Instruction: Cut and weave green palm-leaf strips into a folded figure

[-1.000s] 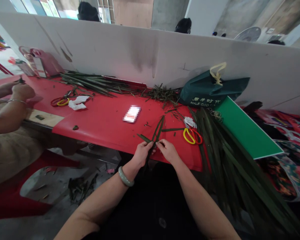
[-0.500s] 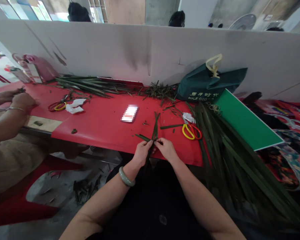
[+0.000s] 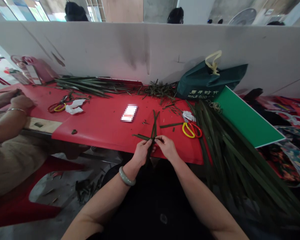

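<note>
From afar, I see the left hand's [image 3: 141, 151] fingers gripping green leaf strips [image 3: 154, 128] just toward six o'clock of centre, at the counter's [image 3: 100, 123] near edge; the right hand's [image 3: 167, 146] fingers pinch them where they cross. That crossing is made; ends jutting toward twelve and nine o'clock remain loose, so I judge the piece unfinished.

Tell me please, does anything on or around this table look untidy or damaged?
Yes, untidy: dark scraps lie loose on the floor below the red table, away from the heap of leaf cuttings on it. Also, the white partition has dark smudges, so it looks dirty; I cannot tell if it is damaged.
</note>
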The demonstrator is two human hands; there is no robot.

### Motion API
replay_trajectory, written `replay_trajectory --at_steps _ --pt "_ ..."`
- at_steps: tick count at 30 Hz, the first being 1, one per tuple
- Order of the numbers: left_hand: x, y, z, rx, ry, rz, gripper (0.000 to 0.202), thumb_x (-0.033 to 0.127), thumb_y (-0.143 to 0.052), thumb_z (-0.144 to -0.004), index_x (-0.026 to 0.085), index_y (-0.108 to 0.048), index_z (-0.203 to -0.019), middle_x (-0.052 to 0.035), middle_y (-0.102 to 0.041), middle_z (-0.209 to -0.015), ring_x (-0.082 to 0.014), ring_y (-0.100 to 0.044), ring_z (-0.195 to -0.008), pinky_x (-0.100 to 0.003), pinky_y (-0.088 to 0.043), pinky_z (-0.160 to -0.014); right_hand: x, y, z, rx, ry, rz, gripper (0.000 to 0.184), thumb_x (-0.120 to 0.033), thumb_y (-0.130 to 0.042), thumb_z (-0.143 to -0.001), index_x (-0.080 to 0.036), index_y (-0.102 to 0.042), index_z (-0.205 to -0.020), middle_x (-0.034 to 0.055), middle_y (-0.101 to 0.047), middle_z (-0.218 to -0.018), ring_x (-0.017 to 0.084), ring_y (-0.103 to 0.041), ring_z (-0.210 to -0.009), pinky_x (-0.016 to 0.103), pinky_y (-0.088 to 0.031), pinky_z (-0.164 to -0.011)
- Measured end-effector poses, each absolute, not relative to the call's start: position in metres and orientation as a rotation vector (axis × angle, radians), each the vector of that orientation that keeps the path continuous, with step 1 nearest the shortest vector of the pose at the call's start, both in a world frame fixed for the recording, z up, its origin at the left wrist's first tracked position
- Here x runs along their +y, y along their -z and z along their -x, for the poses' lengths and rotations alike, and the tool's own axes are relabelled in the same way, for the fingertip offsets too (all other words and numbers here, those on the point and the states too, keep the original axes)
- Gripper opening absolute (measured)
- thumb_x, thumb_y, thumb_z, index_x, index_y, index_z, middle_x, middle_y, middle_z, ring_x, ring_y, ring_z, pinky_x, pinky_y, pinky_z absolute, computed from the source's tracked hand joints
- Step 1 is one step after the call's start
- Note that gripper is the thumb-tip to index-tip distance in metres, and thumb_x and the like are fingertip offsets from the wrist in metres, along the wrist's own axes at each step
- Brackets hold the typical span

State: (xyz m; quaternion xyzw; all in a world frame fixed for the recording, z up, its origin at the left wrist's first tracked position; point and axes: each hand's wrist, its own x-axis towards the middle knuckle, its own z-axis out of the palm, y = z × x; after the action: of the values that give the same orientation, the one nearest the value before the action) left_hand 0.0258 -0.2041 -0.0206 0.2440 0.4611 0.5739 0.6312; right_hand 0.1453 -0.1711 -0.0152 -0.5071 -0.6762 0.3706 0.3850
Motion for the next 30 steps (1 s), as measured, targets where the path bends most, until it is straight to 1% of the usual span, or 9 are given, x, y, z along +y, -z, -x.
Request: replay_trajectory --at_steps 3,7,12,17,22,30 --pt "-0.204 0.021 -0.026 1.036 -1.306 -0.576 0.029 0.034 -0.063 -0.063 0.01 -0.059 -0.078 -0.0009 -0.058 -0.058 -0.0079 -0.053 -0.047 -0.021 -0.043 -0.048 -0.17 0.016 -0.143 -1.759 -0.98 1.338 0.019 -0.035 -0.052 -0.071 -0.018 -0.057 -0.078 0.003 -0.064 -0.074 0.015 -0.057 -0.069 0.026 -0.042 -0.064" --pt "-0.204 0.021 -0.025 1.04 -1.286 -0.605 0.027 0.034 -0.062 -0.064 0.01 -0.059 -0.077 -0.0009 -0.058 -0.058 -0.008 -0.054 -0.048 -0.02 -0.043 -0.048 -0.168 0.018 -0.143 -1.735 -1.061 1.33 0.021 -0.037 -0.051 -0.071 -0.017 -0.057 -0.071 0.0017 -0.062 -0.067 0.014 -0.056 -0.064 0.024 -0.041 -0.06" --pt "-0.203 0.021 -0.026 1.07 -1.268 -0.625 0.026 0.033 -0.062 -0.064 0.009 -0.06 -0.074 -0.001 -0.058 -0.056 -0.0074 -0.053 -0.046 -0.019 -0.042 -0.046 -0.165 0.022 -0.144 -1.697 -1.13 1.312 0.02 -0.035 -0.05 -0.071 -0.017 -0.056 -0.069 0.0006 -0.061 -0.064 0.012 -0.055 -0.06 0.023 -0.04 -0.057" --pt "-0.202 0.02 -0.026 1.084 -1.27 -0.614 0.026 0.032 -0.062 -0.064 0.009 -0.059 -0.077 -0.0014 -0.059 -0.06 -0.0075 -0.053 -0.047 -0.019 -0.043 -0.046 -0.16 0.024 -0.145 -1.773 -1.089 1.324 0.018 -0.032 -0.047 -0.072 -0.017 -0.057 -0.071 0.0008 -0.062 -0.067 0.013 -0.055 -0.063 0.024 -0.04 -0.059" --pt "-0.203 0.018 -0.027 1.087 -1.298 -0.571 0.024 0.031 -0.063 -0.063 0.011 -0.058 -0.075 -0.0019 -0.06 -0.063 -0.0077 -0.054 -0.046 -0.02 -0.043 -0.046 -0.157 0.024 -0.149 -1.832 -1.074 1.298 0.017 -0.031 -0.047 -0.073 -0.017 -0.055 -0.07 -0.0001 -0.059 -0.065 0.012 -0.052 -0.061 0.024 -0.038 -0.058" --pt "-0.203 0.02 -0.025 1.067 -1.299 -0.576 0.022 0.025 -0.066 -0.059 0.01 -0.059 -0.073 -0.0014 -0.06 -0.063 -0.006 -0.052 -0.047 -0.019 -0.042 -0.048 -0.16 0.022 -0.151 -1.772 -1.234 1.24 0.017 -0.031 -0.044 -0.073 -0.017 -0.054 -0.073 -0.0029 -0.054 -0.057 0.01 -0.047 -0.054 0.022 -0.037 -0.053"
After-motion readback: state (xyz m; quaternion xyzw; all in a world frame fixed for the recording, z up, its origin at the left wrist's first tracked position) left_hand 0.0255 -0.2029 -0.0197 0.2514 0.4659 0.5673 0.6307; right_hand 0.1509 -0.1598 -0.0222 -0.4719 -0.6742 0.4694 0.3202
